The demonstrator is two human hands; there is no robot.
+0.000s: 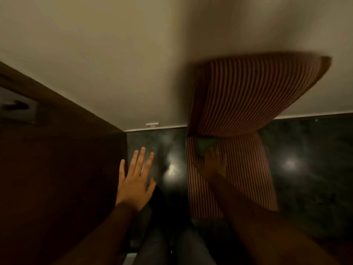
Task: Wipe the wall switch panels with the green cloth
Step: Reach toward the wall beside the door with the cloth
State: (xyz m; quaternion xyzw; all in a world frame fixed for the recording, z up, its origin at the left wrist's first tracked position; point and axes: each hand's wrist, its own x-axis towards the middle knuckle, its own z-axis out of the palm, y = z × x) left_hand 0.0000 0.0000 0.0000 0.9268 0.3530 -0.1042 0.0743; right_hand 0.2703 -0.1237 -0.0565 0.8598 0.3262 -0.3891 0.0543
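Dimly, left hand (134,180) splayed flat, right hand (214,163) seemingly gripping blurred green cloth (205,146) against ribbed striped panel (248,96).

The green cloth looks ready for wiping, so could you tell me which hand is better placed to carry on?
Probably the right hand: it holds the green cloth. The left hand is open and empty.
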